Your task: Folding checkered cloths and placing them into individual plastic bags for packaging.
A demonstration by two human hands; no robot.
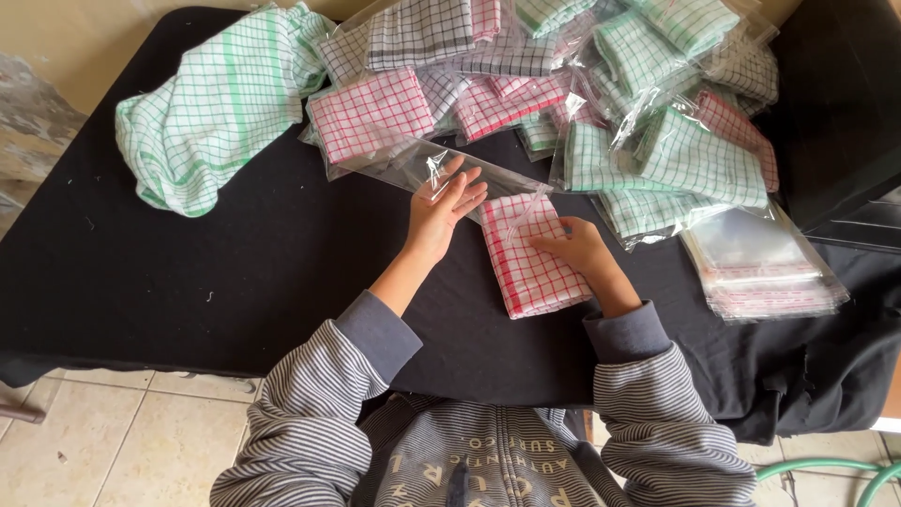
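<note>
**Red-checked cloth going into a clear bag**

Red-checked cloth [531,265], folded to a flat rectangle, lies on the black table cover [188,263] just in front of the person, between the two hands. Its far end sits at, or just inside, the mouth of a clear plastic bag [422,167]; glare makes it hard to tell which.

Left hand [441,208]: open, fingers spread and flat, pressing on the bag near its mouth. It grips nothing.
Right hand [577,249]: palm down on the cloth's right side, fingers loosely curled towards the top edge. I cannot tell whether it pinches the fabric or only presses.

Step in hand, as I judge it: bagging, at the point of feeding the cloth into the opening. The next move seems to call for keeping the film's mouth held open and flat while the cloth slides in square, so the fold does not bunch.

Materials:
- Cloth: woven cotton look, matte, red grid on white, soft edges.
- Bag: thin, glossy, crinkled film, catches light.
- Table cover: black, dull, lint-flecked.

Around:
- Pile of bagged cloths [601,84] in red, green and grey checks, across the far side.
- Loose green-checked cloth [216,113], bundled, far left.
- Stack of empty bags [760,268], to the right of the right hand.
</note>
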